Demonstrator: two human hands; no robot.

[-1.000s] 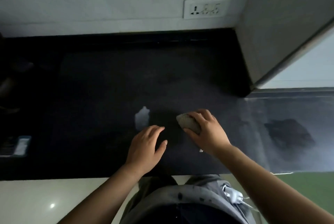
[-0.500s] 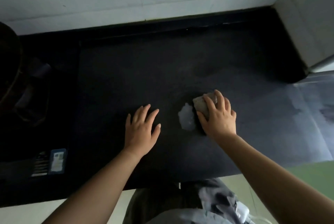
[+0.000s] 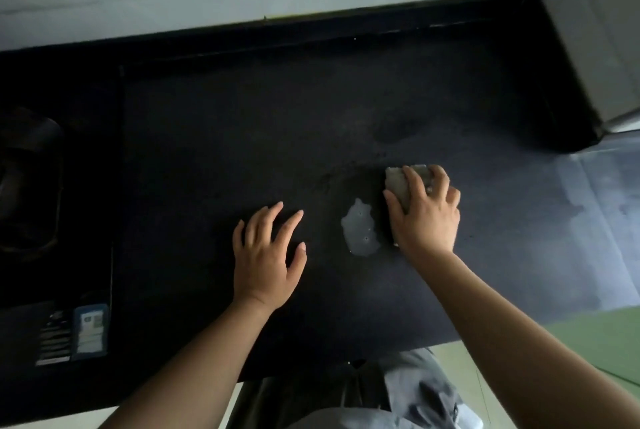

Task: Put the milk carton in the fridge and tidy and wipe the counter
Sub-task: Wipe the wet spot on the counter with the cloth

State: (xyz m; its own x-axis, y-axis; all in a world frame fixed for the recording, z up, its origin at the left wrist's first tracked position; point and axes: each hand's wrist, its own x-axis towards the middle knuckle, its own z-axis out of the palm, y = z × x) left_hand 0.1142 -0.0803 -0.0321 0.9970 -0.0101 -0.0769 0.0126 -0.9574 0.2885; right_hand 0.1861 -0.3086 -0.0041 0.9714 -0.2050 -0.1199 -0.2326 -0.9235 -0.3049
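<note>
dark counter (image 3: 311,124) bears a pale puddle (image 3: 360,229), a sponge (image 3: 398,183) and both hands.

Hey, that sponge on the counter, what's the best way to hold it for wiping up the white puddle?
Hold the sponge from above, as the right hand does now: palm on its flat top, fingers over the far edge, thumb on the near-left side. It lies flat on the counter, just right of the puddle, so a top grip can press and sweep leftward.

Open dark counter (image 3: 277,124) stretches ahead of both hands. A pale puddle (image 3: 360,229) lies between them; a wall (image 3: 595,30) closes the far right.
</note>
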